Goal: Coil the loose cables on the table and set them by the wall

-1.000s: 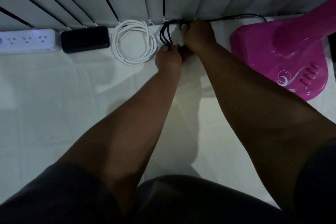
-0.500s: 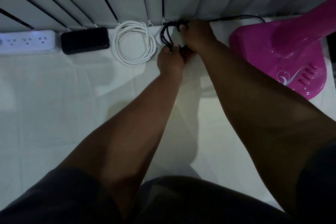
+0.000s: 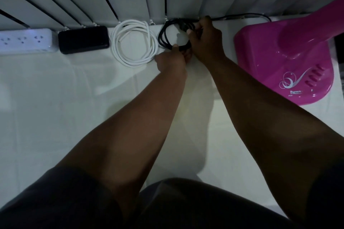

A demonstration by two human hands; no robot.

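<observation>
A coiled black cable (image 3: pixel 162 36) lies on the white table against the vertical blinds. My left hand (image 3: pixel 171 59) pinches the near side of the coil. My right hand (image 3: pixel 205 41) grips its right side, with the fingers curled over the strands near the blinds. A coiled white cable (image 3: pixel 119 42) lies flat just left of the black one, untouched. From under my right hand a black cord (image 3: pixel 242 16) runs right along the blinds.
A black box (image 3: pixel 83 39) and a white power strip (image 3: pixel 26 41) sit by the blinds at the left. A pink fan base (image 3: pixel 279 57) stands at the right. White table surface (image 3: pixel 55 108) spreads toward me.
The black coil has spread wider and lies flatter on the table. My left hand has shifted a little toward me along its near edge; my right hand stays on the coil.
</observation>
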